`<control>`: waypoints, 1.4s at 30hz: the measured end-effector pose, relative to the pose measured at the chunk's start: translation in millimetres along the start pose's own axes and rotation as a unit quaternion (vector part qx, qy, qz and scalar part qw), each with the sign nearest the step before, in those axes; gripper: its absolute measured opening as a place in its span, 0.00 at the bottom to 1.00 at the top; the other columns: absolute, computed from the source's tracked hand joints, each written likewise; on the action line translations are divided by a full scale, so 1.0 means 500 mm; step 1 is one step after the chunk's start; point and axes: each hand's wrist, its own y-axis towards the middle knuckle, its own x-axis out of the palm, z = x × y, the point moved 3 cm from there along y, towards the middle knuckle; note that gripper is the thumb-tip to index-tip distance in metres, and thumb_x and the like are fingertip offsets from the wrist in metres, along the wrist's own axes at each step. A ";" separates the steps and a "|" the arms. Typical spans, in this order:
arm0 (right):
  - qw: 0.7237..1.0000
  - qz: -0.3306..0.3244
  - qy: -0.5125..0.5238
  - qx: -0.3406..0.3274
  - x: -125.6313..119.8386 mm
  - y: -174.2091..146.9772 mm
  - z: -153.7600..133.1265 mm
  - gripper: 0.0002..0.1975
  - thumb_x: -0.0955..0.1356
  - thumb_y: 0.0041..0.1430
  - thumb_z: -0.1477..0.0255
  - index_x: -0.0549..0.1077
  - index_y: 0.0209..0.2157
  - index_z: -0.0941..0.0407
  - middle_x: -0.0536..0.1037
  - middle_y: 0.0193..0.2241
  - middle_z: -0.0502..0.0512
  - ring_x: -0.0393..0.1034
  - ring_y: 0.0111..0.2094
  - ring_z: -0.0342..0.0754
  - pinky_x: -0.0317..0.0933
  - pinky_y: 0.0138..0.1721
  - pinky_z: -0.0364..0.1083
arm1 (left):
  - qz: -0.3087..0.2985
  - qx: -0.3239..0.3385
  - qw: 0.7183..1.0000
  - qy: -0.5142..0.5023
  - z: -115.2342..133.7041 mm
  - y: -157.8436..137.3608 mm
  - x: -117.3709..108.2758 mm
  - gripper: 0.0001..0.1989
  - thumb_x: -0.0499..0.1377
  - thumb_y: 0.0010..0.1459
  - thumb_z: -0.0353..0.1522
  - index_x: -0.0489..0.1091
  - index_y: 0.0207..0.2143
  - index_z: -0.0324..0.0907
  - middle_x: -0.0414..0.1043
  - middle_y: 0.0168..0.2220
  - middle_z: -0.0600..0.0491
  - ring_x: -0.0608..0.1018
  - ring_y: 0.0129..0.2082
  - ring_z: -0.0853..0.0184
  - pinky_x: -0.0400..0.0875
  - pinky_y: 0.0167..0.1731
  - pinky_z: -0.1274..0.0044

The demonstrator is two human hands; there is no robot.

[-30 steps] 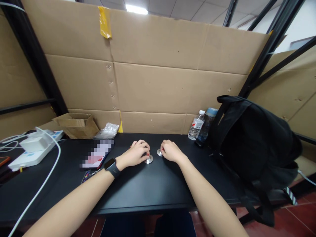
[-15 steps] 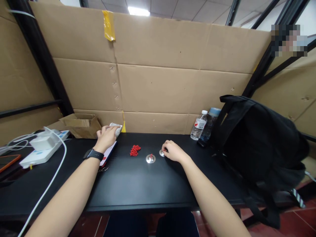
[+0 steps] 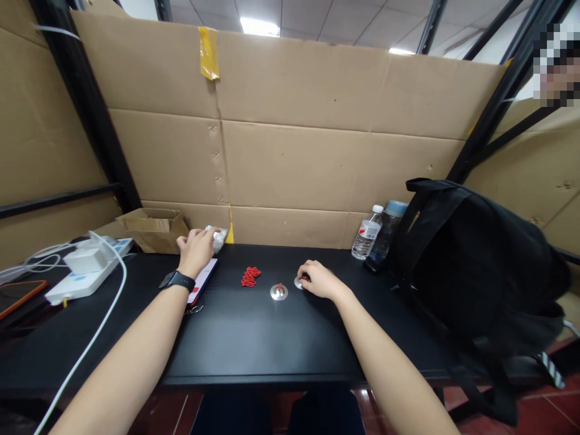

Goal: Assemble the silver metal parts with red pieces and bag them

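Note:
At the back left of the black table, my left hand (image 3: 196, 251), with a dark watch on its wrist, has its fingers closed at a crinkled clear plastic bag (image 3: 220, 240); its contents cannot be made out. Right of centre, my right hand (image 3: 318, 280) pinches at a small shiny metal disc (image 3: 298, 283) with a red bit at its middle, partly hidden by the fingers. A second metal disc (image 3: 279, 293), domed with a red loop on top, lies just left of it. Further left is a small heap of red cord (image 3: 251, 277).
A phone-like flat item (image 3: 203, 280) lies under my left wrist. An open cardboard box (image 3: 153, 231) and a power strip (image 3: 86, 275) with white cables stand left. Bottles (image 3: 367, 234) and a black backpack (image 3: 475, 272) occupy the right. A cardboard wall (image 3: 290, 157) closes the back.
The view has shifted slightly. My left hand has drawn back a little at the plastic bag, showing more of it. My right hand stays at the same metal disc.

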 end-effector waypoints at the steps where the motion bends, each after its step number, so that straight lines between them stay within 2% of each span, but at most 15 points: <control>1: 1.000 0.001 0.002 -0.002 0.000 0.000 0.000 0.06 0.69 0.59 0.76 0.79 0.38 0.55 0.76 0.41 0.57 0.69 0.45 0.49 0.60 0.46 0.45 | 0.012 -0.003 1.000 -0.007 0.008 0.000 -0.008 0.19 0.47 0.66 0.29 0.70 0.54 0.49 0.78 0.49 0.45 0.67 0.55 0.52 0.50 0.50 0.57; 5: 1.000 0.003 0.003 -0.008 0.000 -0.001 -0.001 0.06 0.70 0.58 0.75 0.79 0.38 0.55 0.76 0.40 0.57 0.70 0.44 0.49 0.60 0.45 0.44 | 0.035 0.035 0.998 -0.035 0.079 -0.006 -0.024 0.17 0.50 0.66 0.30 0.70 0.54 0.48 0.79 0.48 0.45 0.67 0.57 0.53 0.48 0.53 0.58; 9: 1.000 0.000 -0.006 -0.008 0.002 0.000 0.001 0.05 0.70 0.58 0.75 0.79 0.37 0.55 0.76 0.40 0.56 0.70 0.43 0.49 0.60 0.44 0.44 | 0.030 0.136 0.987 -0.079 0.210 -0.040 -0.020 0.15 0.52 0.68 0.31 0.71 0.54 0.48 0.80 0.46 0.46 0.70 0.56 0.54 0.49 0.54 0.58; 11: 1.000 -0.001 -0.010 -0.008 0.004 0.001 0.003 0.05 0.71 0.58 0.74 0.79 0.38 0.54 0.76 0.40 0.56 0.70 0.44 0.49 0.60 0.45 0.44 | 0.008 0.205 0.973 -0.105 0.275 -0.067 -0.012 0.16 0.52 0.69 0.31 0.70 0.56 0.47 0.78 0.50 0.44 0.73 0.54 0.56 0.52 0.53 0.61; 14: 1.000 -0.002 -0.012 -0.004 0.004 0.001 0.004 0.06 0.71 0.59 0.72 0.79 0.39 0.54 0.76 0.41 0.56 0.70 0.45 0.50 0.60 0.46 0.44 | -0.076 0.331 0.929 -0.145 0.340 -0.106 -0.001 0.19 0.51 0.71 0.31 0.66 0.61 0.48 0.75 0.55 0.46 0.72 0.57 0.60 0.55 0.51 0.65; 17: 1.000 -0.004 -0.015 0.005 -0.001 0.000 0.004 0.06 0.72 0.59 0.71 0.79 0.39 0.54 0.76 0.40 0.56 0.70 0.44 0.49 0.60 0.45 0.44 | -0.132 0.353 0.908 -0.182 0.348 -0.121 -0.005 0.17 0.48 0.72 0.34 0.67 0.60 0.49 0.75 0.55 0.48 0.71 0.58 0.62 0.56 0.50 0.68; 21: 1.000 -0.008 -0.015 0.007 -0.007 -0.001 0.002 0.05 0.73 0.58 0.72 0.80 0.38 0.54 0.76 0.39 0.55 0.70 0.42 0.47 0.60 0.44 0.43 | -0.197 0.378 0.885 -0.189 0.330 -0.123 -0.020 0.11 0.56 0.68 0.41 0.76 0.45 0.49 0.78 0.42 0.52 0.73 0.49 0.61 0.55 0.47 0.69; 24: 1.000 -0.005 -0.012 0.002 -0.006 -0.001 0.001 0.05 0.71 0.58 0.73 0.80 0.37 0.54 0.76 0.38 0.55 0.72 0.42 0.47 0.61 0.43 0.42 | -0.229 0.409 0.865 -0.176 0.329 -0.128 -0.024 0.08 0.59 0.66 0.38 0.77 0.36 0.48 0.78 0.34 0.53 0.74 0.44 0.62 0.53 0.45 0.69; 27: 1.000 -0.005 -0.019 0.000 -0.005 0.000 -0.001 0.05 0.71 0.59 0.72 0.80 0.37 0.53 0.78 0.38 0.55 0.73 0.41 0.47 0.61 0.41 0.41 | -0.217 0.414 0.870 -0.155 0.335 -0.133 -0.020 0.08 0.59 0.65 0.33 0.76 0.34 0.46 0.78 0.32 0.53 0.74 0.43 0.63 0.53 0.44 0.68; 32: 0.998 -0.020 -0.035 0.040 -0.014 -0.004 -0.001 0.08 0.68 0.59 0.76 0.81 0.34 0.53 0.82 0.36 0.54 0.76 0.40 0.48 0.60 0.37 0.41 | -0.173 0.425 0.882 -0.108 0.347 -0.143 -0.011 0.08 0.58 0.66 0.31 0.75 0.32 0.44 0.76 0.31 0.52 0.73 0.42 0.62 0.52 0.43 0.67; 38: 0.994 -0.022 -0.062 0.087 -0.027 -0.008 0.002 0.06 0.69 0.59 0.74 0.81 0.35 0.52 0.83 0.35 0.54 0.77 0.38 0.49 0.58 0.34 0.41 | -0.127 0.435 0.886 -0.092 0.352 -0.145 -0.013 0.06 0.60 0.66 0.33 0.75 0.34 0.45 0.78 0.39 0.52 0.70 0.51 0.59 0.52 0.44 0.66; 42: 0.992 -0.017 -0.088 0.086 -0.029 -0.009 0.005 0.06 0.69 0.59 0.74 0.80 0.33 0.53 0.82 0.37 0.55 0.76 0.41 0.50 0.58 0.35 0.42 | -0.115 0.430 0.893 -0.075 0.352 -0.143 -0.008 0.08 0.60 0.66 0.33 0.74 0.32 0.45 0.77 0.41 0.52 0.69 0.52 0.58 0.52 0.45 0.65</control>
